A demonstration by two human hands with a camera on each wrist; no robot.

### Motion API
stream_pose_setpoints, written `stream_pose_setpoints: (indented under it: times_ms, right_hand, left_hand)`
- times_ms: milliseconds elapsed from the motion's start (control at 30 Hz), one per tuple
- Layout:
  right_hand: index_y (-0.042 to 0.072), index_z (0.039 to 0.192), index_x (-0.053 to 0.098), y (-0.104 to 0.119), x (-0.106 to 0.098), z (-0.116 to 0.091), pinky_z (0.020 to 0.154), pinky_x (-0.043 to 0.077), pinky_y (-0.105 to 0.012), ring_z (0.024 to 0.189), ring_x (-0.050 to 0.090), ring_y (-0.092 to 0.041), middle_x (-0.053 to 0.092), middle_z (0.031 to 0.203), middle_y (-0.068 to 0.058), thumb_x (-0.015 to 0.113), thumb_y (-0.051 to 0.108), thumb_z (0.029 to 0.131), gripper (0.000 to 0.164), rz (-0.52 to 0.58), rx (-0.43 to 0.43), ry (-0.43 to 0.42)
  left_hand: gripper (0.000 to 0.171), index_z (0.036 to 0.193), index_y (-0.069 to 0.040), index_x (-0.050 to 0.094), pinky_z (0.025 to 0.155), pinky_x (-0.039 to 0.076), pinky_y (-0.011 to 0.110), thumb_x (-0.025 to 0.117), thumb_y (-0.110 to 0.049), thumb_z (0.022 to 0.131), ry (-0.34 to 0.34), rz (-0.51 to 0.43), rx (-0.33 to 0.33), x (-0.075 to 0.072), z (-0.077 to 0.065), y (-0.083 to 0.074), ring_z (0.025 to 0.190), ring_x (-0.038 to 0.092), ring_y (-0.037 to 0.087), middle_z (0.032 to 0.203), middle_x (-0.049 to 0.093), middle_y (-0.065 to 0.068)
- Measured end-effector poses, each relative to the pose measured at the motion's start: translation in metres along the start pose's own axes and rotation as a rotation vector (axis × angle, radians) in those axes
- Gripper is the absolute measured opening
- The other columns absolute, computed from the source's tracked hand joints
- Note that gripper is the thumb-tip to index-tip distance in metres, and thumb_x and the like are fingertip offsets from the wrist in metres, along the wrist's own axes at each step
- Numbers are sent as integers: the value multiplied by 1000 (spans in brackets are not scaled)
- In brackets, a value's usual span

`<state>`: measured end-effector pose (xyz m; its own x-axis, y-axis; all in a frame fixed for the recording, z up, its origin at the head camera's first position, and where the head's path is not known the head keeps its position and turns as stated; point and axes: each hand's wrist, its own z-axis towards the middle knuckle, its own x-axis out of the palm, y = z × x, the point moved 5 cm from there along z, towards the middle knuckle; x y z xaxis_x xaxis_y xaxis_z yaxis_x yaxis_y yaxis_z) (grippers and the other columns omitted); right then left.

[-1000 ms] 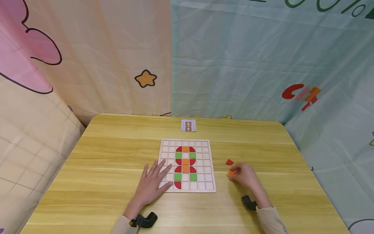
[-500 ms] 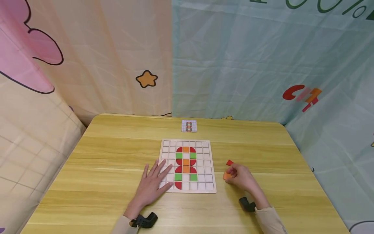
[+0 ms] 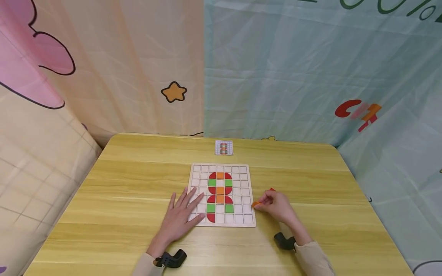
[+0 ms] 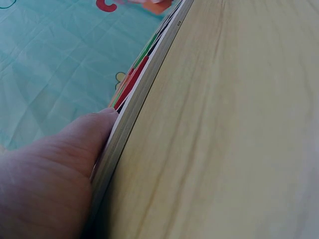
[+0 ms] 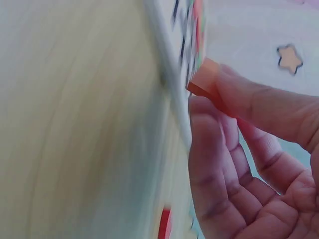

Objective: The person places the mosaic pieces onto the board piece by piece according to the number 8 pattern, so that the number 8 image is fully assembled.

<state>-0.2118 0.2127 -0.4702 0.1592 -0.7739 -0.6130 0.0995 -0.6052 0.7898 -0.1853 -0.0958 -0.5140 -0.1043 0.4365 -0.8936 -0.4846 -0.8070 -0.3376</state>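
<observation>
A white grid board (image 3: 243,220) lies on the table, with red quarter-round, green square and orange square tiles forming a figure in its middle columns. My left hand (image 3: 179,220) rests spread on the board's lower left part, its thumb (image 4: 94,129) along the near edge in the left wrist view. Between thumb and fingers, my right hand (image 3: 279,209) pinches an orange square tile (image 5: 205,78), held just over the board's right edge. A loose red tile (image 3: 272,189) lies on the table behind the right hand, mostly hidden by it.
A small card (image 3: 223,148) printed with a similar figure lies behind the board. The wooden table (image 3: 138,161) reaches back to hanging printed cloths (image 3: 269,76). Each wrist wears a black camera (image 3: 284,241).
My right hand has lifted the orange tile from the table and carried it left to the board's right edge. My left hand has stayed in place.
</observation>
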Motion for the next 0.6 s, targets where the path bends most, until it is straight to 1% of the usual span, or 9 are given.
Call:
stream_pose_setpoints:
  times_ms: [67,167,233,333,467,600]
  right_hand:
    - [7,76,63,8,9,3,53,45,-23,60,53,-14,60,69,2,82,13,74,19,22,-3,46]
    - [8,77,64,20,26,7,52,43,-23,60,51,-15,61,70,2,79,13,77,16,40,-18,140]
    - [9,78,66,27,39,10,52,42,-22,60,50,-14,61,72,3,78,13,79,13,35,-35,202]
    - [11,78,67,39,55,13,51,39,-22,59,49,-13,60,71,5,77,14,80,11,16,-77,267]
    - [12,76,68,52,74,17,51,38,-22,57,48,-11,58,66,6,78,16,79,12,-26,-126,311]
    - [14,73,69,60,86,21,52,41,-23,57,50,-10,58,64,10,80,16,77,12,-91,-148,313]
  left_hand:
    - [63,145,-22,42,110,1,58,53,-53,91,1,1,-1,0,0,0,140,18,35,153,28,9]
    - [63,145,-23,41,110,1,58,52,-53,91,3,5,0,0,0,1,140,18,35,153,27,9]
    - [63,146,-23,41,110,1,57,52,-53,91,6,7,-1,1,0,1,140,18,34,153,27,8]
    - [63,146,-23,41,110,1,57,52,-54,91,11,10,-5,1,0,2,140,17,34,153,27,8]
    - [63,146,-24,40,110,0,57,51,-54,91,16,6,-10,1,0,2,141,15,33,154,26,8]
    - [63,146,-24,41,110,0,57,52,-54,91,17,7,-10,0,1,1,141,16,33,154,26,8]
